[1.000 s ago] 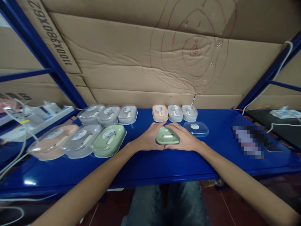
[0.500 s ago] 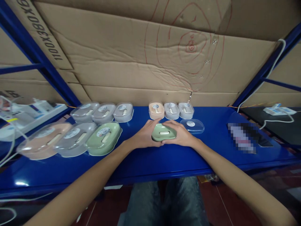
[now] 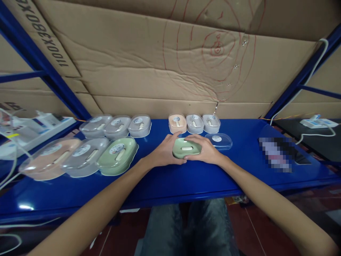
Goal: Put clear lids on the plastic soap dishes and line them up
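Cardboard (image 3: 114, 53) marked "1100X380X" stands behind left fingers (image 3: 169, 141) and right fingers (image 3: 201, 140), curled around a green box (image 3: 186, 148).

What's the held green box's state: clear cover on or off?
Off: the held green box shows a bare top; a loose clear cover lies on the blue table.

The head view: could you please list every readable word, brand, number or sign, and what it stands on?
"1100X380X", then cut off: cardboard backing.
Dark print at far left: unreadable.
Round stickers on clear lids: too small to read.
Red scrawl on the backing: unreadable.
Held green box: no text visible.
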`<state>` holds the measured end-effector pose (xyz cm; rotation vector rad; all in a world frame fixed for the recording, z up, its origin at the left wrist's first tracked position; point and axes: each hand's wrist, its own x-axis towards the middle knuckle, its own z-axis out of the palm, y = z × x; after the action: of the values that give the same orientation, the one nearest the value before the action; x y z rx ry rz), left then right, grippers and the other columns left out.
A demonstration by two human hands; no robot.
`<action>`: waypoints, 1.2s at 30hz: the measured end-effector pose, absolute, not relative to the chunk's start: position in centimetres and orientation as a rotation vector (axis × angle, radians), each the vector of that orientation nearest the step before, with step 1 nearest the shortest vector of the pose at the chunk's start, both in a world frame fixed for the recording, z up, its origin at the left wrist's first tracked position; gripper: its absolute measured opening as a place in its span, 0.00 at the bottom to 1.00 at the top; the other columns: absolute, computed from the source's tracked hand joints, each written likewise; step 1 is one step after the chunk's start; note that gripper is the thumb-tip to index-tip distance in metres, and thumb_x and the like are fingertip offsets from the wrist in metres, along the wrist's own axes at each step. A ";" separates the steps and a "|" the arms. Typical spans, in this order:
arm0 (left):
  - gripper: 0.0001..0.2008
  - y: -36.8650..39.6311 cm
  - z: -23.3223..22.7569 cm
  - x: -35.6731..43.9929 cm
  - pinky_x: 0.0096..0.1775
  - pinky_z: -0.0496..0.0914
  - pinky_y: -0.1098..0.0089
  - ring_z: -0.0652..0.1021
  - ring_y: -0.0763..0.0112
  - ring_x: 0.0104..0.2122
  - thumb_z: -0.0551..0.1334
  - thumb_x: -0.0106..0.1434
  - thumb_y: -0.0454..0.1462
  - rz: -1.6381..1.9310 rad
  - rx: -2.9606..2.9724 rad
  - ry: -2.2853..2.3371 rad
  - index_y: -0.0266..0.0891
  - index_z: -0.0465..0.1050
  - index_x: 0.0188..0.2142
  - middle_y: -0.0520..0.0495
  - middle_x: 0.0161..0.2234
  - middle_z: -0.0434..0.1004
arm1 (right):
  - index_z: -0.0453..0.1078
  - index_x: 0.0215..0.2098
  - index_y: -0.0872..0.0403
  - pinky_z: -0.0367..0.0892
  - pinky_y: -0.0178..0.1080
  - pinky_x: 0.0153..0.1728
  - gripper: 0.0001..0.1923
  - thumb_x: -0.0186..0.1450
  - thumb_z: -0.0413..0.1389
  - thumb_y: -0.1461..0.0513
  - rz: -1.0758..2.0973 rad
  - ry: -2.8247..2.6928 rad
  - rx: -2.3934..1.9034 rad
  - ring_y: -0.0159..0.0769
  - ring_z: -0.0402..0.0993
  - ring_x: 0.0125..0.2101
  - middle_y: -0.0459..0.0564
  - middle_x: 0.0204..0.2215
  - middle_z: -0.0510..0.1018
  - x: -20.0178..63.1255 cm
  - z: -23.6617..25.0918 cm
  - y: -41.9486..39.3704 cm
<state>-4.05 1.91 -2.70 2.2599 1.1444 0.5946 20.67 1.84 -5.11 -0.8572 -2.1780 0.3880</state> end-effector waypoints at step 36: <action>0.67 2.5 -3.0 -4.5 0.66 0.62 0.43 0.65 0.36 0.69 0.80 0.48 0.54 0.670 2.304 1.071 0.47 0.43 0.77 0.36 0.71 0.63 | 0.81 0.47 0.48 0.72 0.56 0.59 0.23 0.61 0.71 0.45 0.404 -1.799 -0.847 0.50 0.80 0.53 0.54 0.49 0.84 21.1 -3.3 1.3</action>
<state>-4.50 2.50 -2.97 2.3035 1.0708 0.6703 21.14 1.32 -3.26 -0.8467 -1.7987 0.4041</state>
